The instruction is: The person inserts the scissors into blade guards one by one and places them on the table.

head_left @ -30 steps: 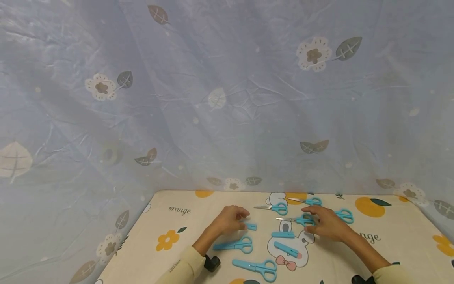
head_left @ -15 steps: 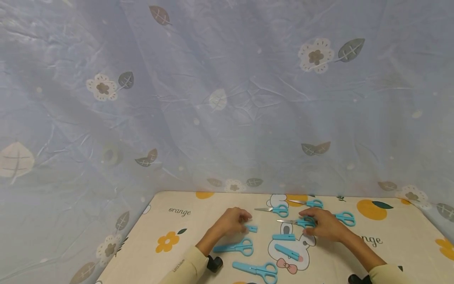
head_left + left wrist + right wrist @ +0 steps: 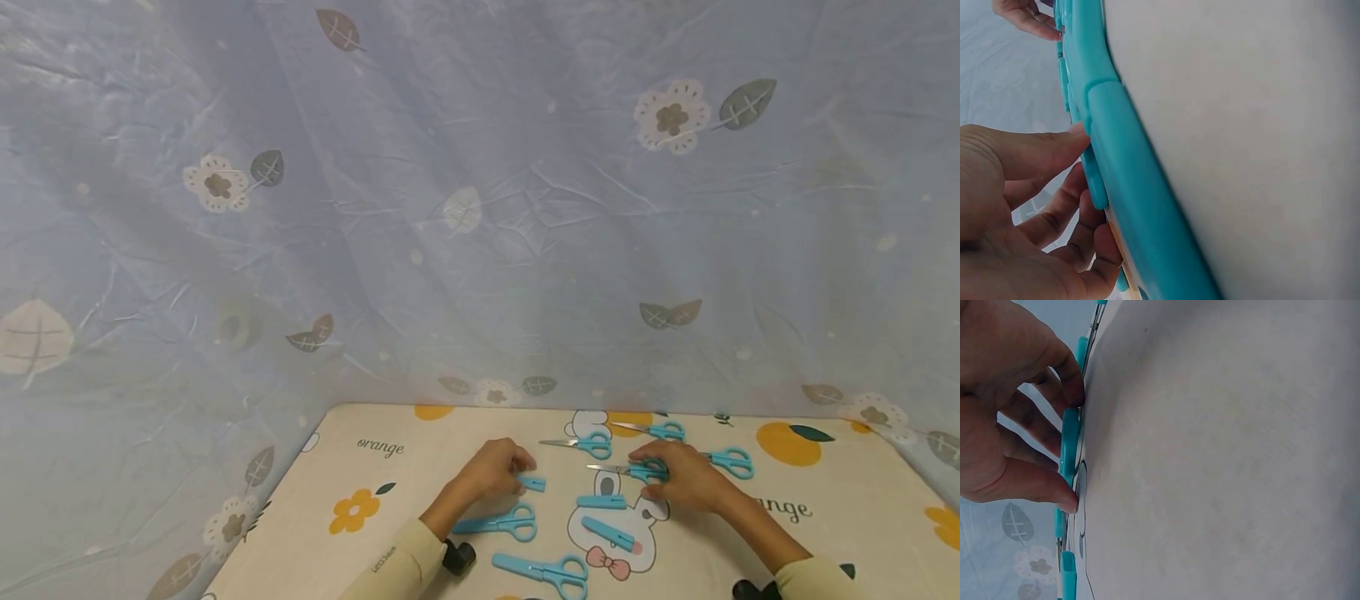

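Head view | two sheathed scissors [image 3: 542,572] are lying left of rabbit face [image 3: 633,518] | two caps [image 3: 607,533] are lying on it | left hand [image 3: 491,468] is resting at third cap [image 3: 533,483], leftward; grip unclear | right hand [image 3: 690,475] is gripping bare scissors [image 3: 637,472] behind it | three more scissors [image 3: 594,444] are lying beyond

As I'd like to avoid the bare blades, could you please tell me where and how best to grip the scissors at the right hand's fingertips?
Probably by the blue handles, coming from the person's right: the scissors lie flat with their bare blades pointing left, and the right hand is at that broader end.
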The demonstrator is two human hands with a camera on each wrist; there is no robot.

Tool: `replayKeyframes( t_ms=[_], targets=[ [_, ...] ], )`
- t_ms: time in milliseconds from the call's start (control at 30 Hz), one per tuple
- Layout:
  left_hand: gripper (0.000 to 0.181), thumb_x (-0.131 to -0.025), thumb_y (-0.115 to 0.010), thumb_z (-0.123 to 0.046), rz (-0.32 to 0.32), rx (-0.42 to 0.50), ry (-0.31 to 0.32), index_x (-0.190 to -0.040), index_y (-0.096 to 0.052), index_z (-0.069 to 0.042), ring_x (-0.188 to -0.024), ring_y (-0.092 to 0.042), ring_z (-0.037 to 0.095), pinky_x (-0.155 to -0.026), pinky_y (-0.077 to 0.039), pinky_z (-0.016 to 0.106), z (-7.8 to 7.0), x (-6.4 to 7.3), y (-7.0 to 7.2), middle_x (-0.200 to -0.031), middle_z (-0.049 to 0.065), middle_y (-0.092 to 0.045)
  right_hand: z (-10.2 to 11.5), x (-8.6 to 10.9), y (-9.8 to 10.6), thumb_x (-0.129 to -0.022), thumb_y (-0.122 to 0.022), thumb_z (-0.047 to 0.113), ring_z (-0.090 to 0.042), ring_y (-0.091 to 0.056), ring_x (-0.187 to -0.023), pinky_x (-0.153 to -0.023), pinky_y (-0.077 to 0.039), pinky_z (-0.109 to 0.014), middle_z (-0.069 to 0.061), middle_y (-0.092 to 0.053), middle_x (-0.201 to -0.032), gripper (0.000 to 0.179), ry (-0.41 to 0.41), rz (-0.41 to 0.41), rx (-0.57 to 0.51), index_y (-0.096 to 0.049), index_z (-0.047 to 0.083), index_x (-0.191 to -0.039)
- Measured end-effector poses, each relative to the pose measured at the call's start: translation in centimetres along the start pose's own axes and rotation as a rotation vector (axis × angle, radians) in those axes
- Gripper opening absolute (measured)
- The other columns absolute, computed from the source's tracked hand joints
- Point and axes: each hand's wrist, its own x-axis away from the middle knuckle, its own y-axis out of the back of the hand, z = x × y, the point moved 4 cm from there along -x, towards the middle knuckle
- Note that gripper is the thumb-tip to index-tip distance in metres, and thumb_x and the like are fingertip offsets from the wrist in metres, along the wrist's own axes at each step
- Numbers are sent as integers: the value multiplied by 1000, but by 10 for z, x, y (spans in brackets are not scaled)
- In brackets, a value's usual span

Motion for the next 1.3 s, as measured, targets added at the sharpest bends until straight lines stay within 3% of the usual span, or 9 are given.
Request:
replayKeyframes(
  t_ms=[233, 633, 767, 967, 1300],
  targets=[
    [31, -81, -90, 1, 12, -10, -15, -110, -85, -9, -95, -69, 12, -86, -57, 26, -1, 2, -1, -105, 1, -82, 1, 2, 0, -83, -91, 12, -47, -65, -126, -107, -49, -68, -9, -78, -125, 43, 26, -10, 19, -78, 8, -124],
    [21, -81, -90, 1, 15, -30, 19, -97, -84, -11, -86, -63, 8, -83, -56, 26, -2, -1, 0, -93, -2, -77, 8, -3, 2, -83, -91, 8, -38, -68, -114, -98, -56, -60, -8, -75, -117, 38, -25, 8, 54, -80, 5, -119],
    [19, -81, -90, 1, 9, -37, 5, -91, -82, -13, -83, -60, 7, -81, -54, 25, -4, 1, -1, -89, -4, -74, 8, -4, 2, -82, -92, 9, -37, -68, -114, -100, -55, -61, -6, -76, -113, 35, -51, 17, 62, -80, 6, -115],
    [21, -84, -88, 0, -28, -90, -31, -89, -77, -17, -84, -60, 6, -83, -55, 26, -5, 3, -2, -90, -7, -72, 9, -4, 2, -79, -92, 2, -29, -71, -105, -89, -60, -51, 0, -72, -103, 31, -67, 27, -5, -72, 11, -101],
    [30, -80, -75, 13, -75, -161, -73, -91, -80, -15, -88, -67, 9, -86, -58, 28, -10, 10, 1, -94, -3, -78, 9, 6, 6, -82, -88, 0, -37, -76, -108, -90, -62, -53, 0, -75, -105, 30, -59, -32, -33, -68, 15, -97]
  ],
)
